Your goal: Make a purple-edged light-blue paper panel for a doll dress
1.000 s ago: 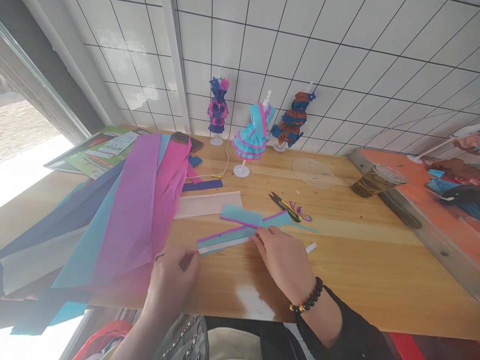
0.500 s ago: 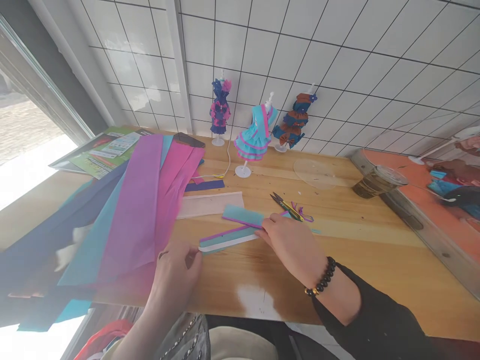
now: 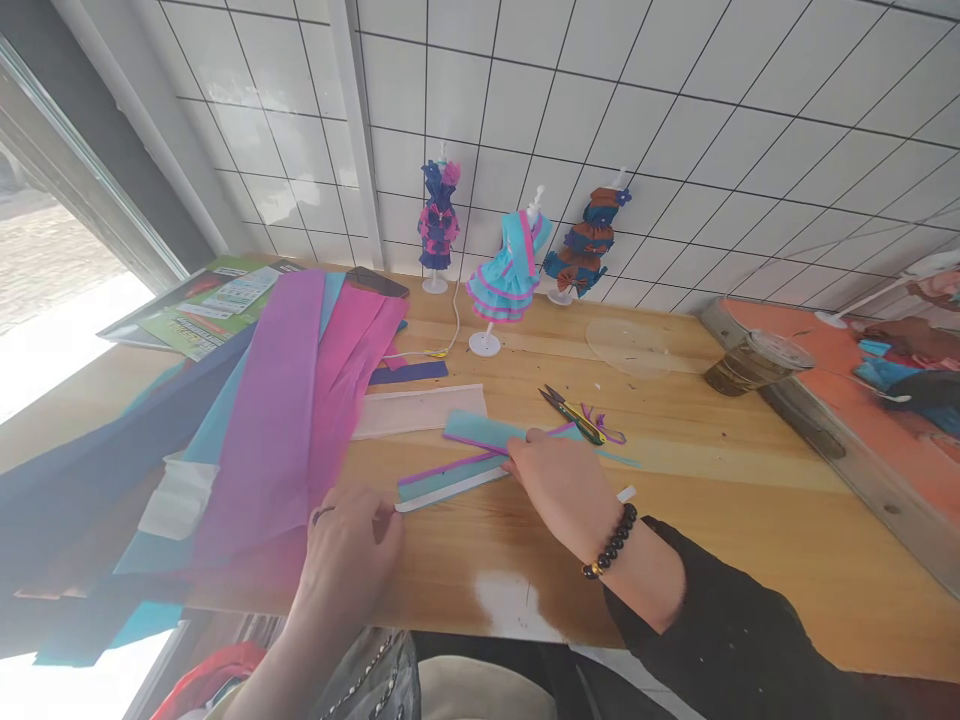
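Observation:
A teal fabric strip with a purple edge (image 3: 442,476) lies slantwise on the table, a narrow white tape (image 3: 454,488) running along its near edge. My left hand (image 3: 352,535) pinches the tape's left end between thumb and forefinger. With fingers closed and pointing down, my right hand (image 3: 562,485) grips the tape and strip farther right, hiding their middle. A white tape end (image 3: 626,494) shows beyond that wrist. Just behind lies another teal section with purple edging (image 3: 476,430), partly under the right fingers. Yellow-and-black thread snips (image 3: 574,415) rest beyond the right hand.
Purple, pink and teal fabric sheets (image 3: 270,420) cover the left side. A pale strip (image 3: 420,410) and a navy strip (image 3: 409,373) lie behind the hands. Several dressed mini mannequins (image 3: 502,280) stand by the tiled wall. A lidded dark cup (image 3: 757,362) is at right.
My right hand has slid slightly left and toward me along the strip. A white tape end now shows right of its wrist. My left hand stays at the left end.

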Available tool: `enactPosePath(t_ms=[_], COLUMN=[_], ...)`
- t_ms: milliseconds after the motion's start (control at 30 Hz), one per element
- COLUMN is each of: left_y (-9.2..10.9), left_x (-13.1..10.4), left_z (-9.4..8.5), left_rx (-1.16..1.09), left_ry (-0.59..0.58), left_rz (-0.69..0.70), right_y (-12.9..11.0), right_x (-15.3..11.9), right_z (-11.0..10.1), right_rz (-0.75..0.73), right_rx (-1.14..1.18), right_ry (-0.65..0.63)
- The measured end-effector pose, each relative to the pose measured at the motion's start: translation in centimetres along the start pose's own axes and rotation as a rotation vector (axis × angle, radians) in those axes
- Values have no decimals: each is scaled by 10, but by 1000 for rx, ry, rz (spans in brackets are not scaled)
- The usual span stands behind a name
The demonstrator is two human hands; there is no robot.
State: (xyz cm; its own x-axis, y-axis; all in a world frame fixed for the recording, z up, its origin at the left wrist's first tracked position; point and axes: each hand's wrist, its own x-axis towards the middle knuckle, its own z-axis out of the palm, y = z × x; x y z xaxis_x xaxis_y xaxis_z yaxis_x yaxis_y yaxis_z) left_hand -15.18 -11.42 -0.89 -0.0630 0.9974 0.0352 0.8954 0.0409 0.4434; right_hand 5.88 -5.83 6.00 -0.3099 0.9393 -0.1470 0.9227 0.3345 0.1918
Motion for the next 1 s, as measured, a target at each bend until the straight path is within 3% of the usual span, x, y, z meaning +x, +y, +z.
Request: enactPosePath(t_ms=[500,1000], left_y=[3,6], left_x=[1,4], left_z=[0,-3], left_rx=[34,67], left_ry=[-37,-103], left_rz=[-35,-50], right_y=[-18,-19], right_x=[5,11], right_z=[-5,3], right_rz=[73,88], right_rx=[11,8], right_ry=[-68,-71])
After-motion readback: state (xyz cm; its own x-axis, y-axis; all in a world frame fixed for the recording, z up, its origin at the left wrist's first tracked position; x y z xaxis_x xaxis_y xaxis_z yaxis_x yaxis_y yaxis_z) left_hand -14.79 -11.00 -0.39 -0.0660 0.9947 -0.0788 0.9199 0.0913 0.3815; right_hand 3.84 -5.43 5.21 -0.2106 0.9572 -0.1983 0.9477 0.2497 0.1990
